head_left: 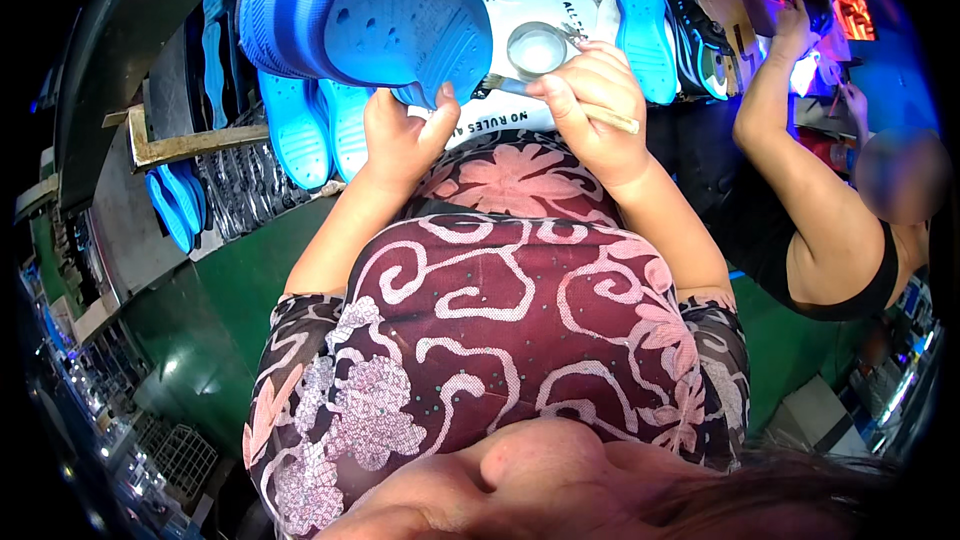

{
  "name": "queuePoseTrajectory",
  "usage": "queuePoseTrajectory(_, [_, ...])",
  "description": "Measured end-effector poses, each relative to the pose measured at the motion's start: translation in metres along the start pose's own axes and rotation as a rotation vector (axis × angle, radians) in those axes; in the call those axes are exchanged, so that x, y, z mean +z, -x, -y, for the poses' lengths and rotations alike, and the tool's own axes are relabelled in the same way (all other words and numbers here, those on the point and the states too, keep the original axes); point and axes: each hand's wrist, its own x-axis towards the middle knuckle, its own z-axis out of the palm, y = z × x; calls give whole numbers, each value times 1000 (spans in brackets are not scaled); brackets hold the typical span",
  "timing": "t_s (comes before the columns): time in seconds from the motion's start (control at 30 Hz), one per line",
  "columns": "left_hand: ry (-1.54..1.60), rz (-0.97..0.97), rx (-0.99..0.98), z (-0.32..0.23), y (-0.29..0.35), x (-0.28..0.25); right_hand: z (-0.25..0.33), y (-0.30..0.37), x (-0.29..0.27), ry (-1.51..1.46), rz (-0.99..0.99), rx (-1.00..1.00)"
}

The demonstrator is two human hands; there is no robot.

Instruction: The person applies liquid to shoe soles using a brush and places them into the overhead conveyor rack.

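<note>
Blue clog, one: raised and tilted above the work surface at upper centre-left. Left hand: thumb and fingers pinching the clog's near edge, some fingertips hidden. Right hand: thumb and fingers pinching the wooden handle of a brush, bristles by the clog; contact cannot be told. Surface: white printed sheet, bearing a round tin of pale contents. Left of it, upright blue footwear; right, a blue sole and black shoe. Room: green floor, wire crate, co-worker's arm at right.
</note>
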Motion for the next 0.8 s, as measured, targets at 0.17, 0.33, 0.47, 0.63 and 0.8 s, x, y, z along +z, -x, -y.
queuePoseTrajectory(0.17, [21,-2,-25,1,3,0,2,5,-4,-36,-34,36])
queuePoseTrajectory(0.33, [-15,27,-56,-3,1,1,5,4,4,-56,10,-23])
queuePoseTrajectory(0.47, [-108,85,-13,-3,-1,-2,4,6,2,-40,-3,-34])
queuePoseTrajectory(0.63, [-67,46,13,-3,-3,3,2,5,3,-64,-70,15])
queuePoseTrajectory(0.8, [37,-23,55,0,-3,7,6,6,5,-47,-5,-10])
